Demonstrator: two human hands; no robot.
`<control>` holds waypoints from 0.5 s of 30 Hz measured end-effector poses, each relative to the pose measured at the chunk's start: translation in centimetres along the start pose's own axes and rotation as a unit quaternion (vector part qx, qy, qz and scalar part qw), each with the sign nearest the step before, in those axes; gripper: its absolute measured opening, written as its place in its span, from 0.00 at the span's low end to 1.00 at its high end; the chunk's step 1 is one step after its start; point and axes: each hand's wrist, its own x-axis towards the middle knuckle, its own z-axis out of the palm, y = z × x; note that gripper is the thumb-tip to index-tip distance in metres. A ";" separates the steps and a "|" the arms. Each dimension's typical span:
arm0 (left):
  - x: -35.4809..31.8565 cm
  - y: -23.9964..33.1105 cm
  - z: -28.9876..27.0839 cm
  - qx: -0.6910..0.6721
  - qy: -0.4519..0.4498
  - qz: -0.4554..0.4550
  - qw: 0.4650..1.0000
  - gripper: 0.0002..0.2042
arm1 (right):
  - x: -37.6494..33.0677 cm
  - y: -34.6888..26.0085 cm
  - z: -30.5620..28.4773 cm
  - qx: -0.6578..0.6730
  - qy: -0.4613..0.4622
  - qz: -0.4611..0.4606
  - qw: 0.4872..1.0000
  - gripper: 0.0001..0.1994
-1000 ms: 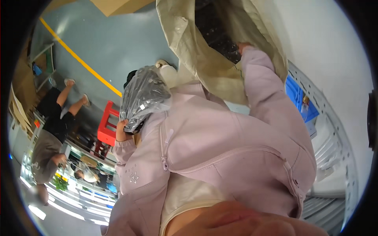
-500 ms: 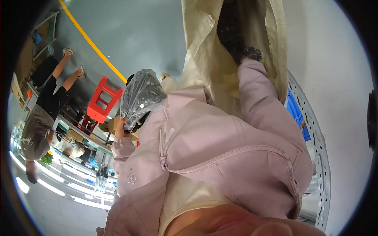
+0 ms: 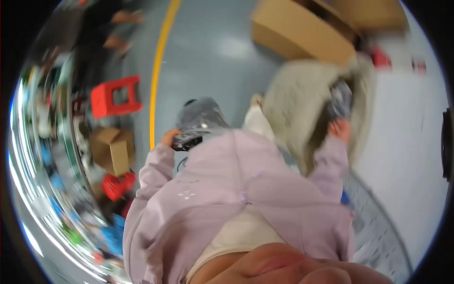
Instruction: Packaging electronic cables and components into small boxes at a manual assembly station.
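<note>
At the left of my body, my left hand [image 3: 171, 137] is closed on the edge of a clear plastic bag [image 3: 202, 116] with something dark inside. My right hand [image 3: 339, 129] grips a smaller clear plastic bag [image 3: 340, 98], also with dark contents that I cannot make out. That bag is at the mouth of a large beige woven sack [image 3: 295, 97], to the right of my legs. The sack's opening faces my right arm, and its inside is in dark shadow. Motion blurs both bags somewhat.
Large cardboard boxes [image 3: 302, 31] stand beyond the sack, beside a white wall [image 3: 402, 128]. To the left are a red plastic stool [image 3: 101, 100], an open cardboard box [image 3: 120, 156] and cluttered shelving. A yellow line [image 3: 158, 71] crosses the grey floor. Another person's legs [image 3: 116, 42] show at upper left.
My right hand has come up out of the sack's depth, and the bag in it now shows at the mouth. My left hand still holds its bag. The whole view has turned.
</note>
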 end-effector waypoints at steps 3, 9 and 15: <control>0.9 -4.1 -1.6 -0.024 0.000 0.018 1.000 0.11 | -1.0 -3.8 7.1 -0.059 0.206 -0.104 0.971 0.07; -1.8 -14.9 -7.7 -0.202 0.128 0.032 0.970 0.16 | -8.8 -1.4 24.4 -0.167 0.014 -0.216 0.962 0.16; -2.6 -31.4 -13.7 -0.330 0.222 -0.025 0.917 0.21 | -9.2 9.0 30.5 -0.217 -0.053 -0.118 0.968 0.16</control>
